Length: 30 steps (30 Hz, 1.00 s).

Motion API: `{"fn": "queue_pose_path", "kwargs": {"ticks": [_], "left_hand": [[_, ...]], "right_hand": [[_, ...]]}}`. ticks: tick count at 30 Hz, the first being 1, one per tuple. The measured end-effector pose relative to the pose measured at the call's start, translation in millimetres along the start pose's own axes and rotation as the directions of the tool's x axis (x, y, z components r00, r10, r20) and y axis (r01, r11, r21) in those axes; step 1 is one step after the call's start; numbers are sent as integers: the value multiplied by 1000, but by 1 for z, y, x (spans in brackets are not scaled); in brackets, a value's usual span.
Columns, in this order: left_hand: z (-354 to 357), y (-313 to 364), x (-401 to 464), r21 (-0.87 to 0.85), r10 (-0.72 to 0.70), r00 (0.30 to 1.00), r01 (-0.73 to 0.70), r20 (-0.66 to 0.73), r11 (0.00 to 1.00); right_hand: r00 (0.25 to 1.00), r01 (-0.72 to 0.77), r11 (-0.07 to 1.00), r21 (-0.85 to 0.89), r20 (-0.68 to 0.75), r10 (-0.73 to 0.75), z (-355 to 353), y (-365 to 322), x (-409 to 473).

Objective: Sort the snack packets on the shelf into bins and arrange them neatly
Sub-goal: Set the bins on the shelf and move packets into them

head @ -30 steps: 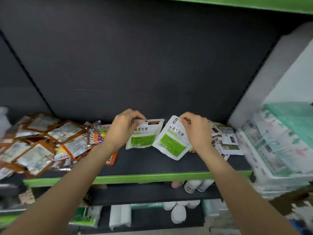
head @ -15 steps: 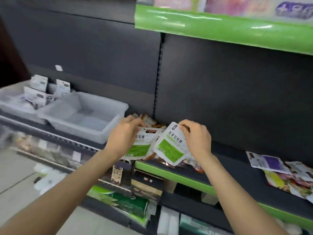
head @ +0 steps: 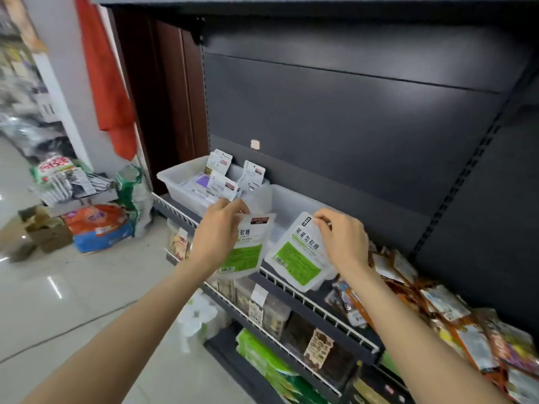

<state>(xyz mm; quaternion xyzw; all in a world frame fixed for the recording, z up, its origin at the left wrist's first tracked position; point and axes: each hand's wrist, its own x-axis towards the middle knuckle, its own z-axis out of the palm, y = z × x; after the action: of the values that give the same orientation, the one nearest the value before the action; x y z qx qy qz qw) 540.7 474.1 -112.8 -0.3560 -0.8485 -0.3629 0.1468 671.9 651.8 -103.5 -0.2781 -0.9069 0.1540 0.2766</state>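
Head view: left hand (head: 217,231) and right hand (head: 341,239) each pinch a green-label gummy packet (head: 294,258) by its top edge; packets look light, floppy, slippery.

1. One head-worn wide-angle view looks forward and down, close over both hands (head: 280,240).
2. It faces the shelf (head: 318,309), which runs from 10 o'clock to 4 o'clock.
3. The aisle floor (head: 87,287) fills 8 o'clock.
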Motion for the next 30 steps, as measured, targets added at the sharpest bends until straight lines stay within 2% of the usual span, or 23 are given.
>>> {"fn": "queue_pose_path", "kwargs": {"ticks": [7, 18, 22, 25, 27, 30], "left_hand": [[-15, -103, 99, -35, -102, 993, 100, -61, 994], [-24, -236, 246, -75, -148, 971, 136, -190, 988], [-19, -287, 296, -93, -81, 989, 69, -124, 993], [-17, -328, 336, -129, -30, 997, 20, -70, 991], [-10, -354, 361, -169, 3, 1000, 1, 22, 986], [8, -384, 382, -213, 131, 969, -86, 210, 973]], "right_hand": [[999, 40, 993, 107, -40, -36, 83, -59, 111], [997, 66, 984, 168, -52, -58, 167, -142, 251], [997, 71, 988, 133, -43, -66, 205, -179, 291], [999, 7, 995, 96, -45, -2, 233, -205, 315], [997, -75, 994, 74, -28, 77, 250, -220, 330], [986, -162, 987, 5, -24, 162, 272, -238, 344]]}}
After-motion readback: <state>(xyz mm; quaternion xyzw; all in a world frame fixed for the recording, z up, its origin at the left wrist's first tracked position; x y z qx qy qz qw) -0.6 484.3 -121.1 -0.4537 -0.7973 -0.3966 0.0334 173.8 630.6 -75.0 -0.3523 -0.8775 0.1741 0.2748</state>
